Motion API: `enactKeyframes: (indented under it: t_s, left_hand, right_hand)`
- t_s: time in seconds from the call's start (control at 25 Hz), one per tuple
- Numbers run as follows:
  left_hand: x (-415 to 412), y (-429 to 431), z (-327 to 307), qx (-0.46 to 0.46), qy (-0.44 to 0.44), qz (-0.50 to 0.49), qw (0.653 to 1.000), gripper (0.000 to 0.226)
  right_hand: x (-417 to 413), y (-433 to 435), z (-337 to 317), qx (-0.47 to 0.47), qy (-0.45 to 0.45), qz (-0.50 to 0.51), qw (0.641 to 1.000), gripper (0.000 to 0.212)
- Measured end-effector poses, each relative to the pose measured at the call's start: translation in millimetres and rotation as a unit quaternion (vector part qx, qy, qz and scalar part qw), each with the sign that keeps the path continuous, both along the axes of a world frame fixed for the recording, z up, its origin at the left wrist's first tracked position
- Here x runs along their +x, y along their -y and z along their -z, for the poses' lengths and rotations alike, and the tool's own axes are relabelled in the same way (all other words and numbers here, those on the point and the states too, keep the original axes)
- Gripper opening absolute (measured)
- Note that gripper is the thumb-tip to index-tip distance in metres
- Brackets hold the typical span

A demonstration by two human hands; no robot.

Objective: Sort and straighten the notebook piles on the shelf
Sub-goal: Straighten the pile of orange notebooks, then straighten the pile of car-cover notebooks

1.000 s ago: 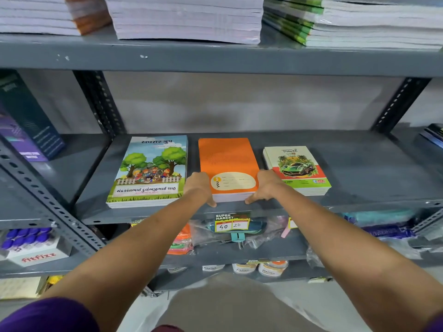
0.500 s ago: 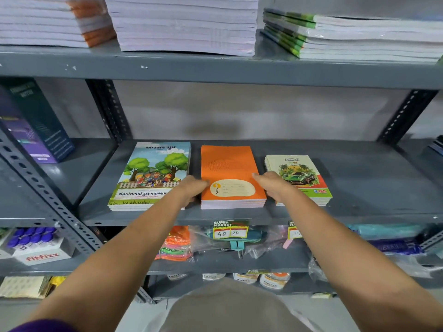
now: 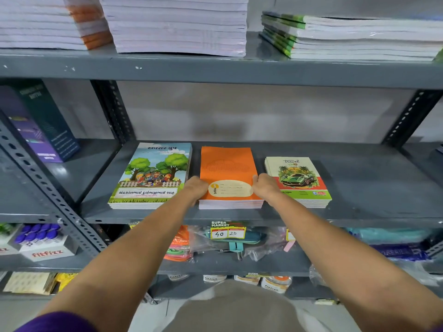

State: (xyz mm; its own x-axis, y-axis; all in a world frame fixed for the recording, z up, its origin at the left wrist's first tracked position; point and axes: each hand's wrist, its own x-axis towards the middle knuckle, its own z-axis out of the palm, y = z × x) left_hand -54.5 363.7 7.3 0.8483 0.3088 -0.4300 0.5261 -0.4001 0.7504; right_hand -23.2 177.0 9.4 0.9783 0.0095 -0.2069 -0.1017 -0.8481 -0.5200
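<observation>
Three notebook piles lie side by side on the grey middle shelf [image 3: 374, 188]. The orange pile [image 3: 227, 168] is in the middle. My left hand [image 3: 195, 189] presses against its left edge and my right hand [image 3: 265, 188] against its right edge, so both hands clasp the pile near its front. To its left sits a larger pile with a tree-and-children cover [image 3: 153, 176]. On the right is a smaller pile with a green car cover [image 3: 299, 178]. All three piles look squared and lie a little behind the shelf's front lip.
The shelf above carries tall white-edged notebook stacks [image 3: 177, 25] and a green-spined stack [image 3: 347, 34]. A dark box [image 3: 45, 123] stands on the left bay. Below hang price tags [image 3: 227, 232] and bagged goods. Perforated steel uprights [image 3: 48, 188] frame the bay.
The orange pile slid back from the shelf's front lip. My hands moved from its front corners to its left and right sides.
</observation>
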Motion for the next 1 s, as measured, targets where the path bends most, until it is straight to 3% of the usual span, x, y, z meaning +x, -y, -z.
enactKeyframes:
  t_s: [0.08,0.2,0.32,0.44,0.56,0.76,1.0]
  left_hand:
    - [3.7,0.7,-7.7,0.0,0.005,0.011,1.0,0.02]
    - [15.1,18.9,-21.7,0.151,0.066,0.004,0.986,0.033]
    - [17.4,60.2,-27.6,0.206,0.149,0.038,0.966,0.028]
    - [19.2,114.4,-25.2,0.186,0.176,0.075,0.964,0.025]
    - [28.4,150.0,-20.3,0.165,0.104,0.113,0.974,0.015]
    - [42.5,177.8,-5.0,0.024,0.004,0.099,0.995,0.02]
    - [49.5,190.3,2.0,0.034,-0.002,0.113,0.993,0.026]
  right_hand:
    - [-1.1,2.1,-6.4,-0.025,0.018,-0.008,0.999,0.027]
    - [0.9,28.8,-17.3,-0.048,0.068,0.027,0.996,0.027]
    - [9.9,74.9,-22.4,-0.063,0.09,0.073,0.991,0.024]
    - [15.6,126.2,-16.1,-0.072,0.098,0.118,0.986,0.023]
    - [16.0,155.7,-6.7,-0.074,0.081,0.154,0.982,0.031]
    - [16.1,174.8,10.2,0.007,0.001,0.155,0.988,0.038]
    - [22.8,164.2,11.4,-0.003,-0.012,0.158,0.987,0.029]
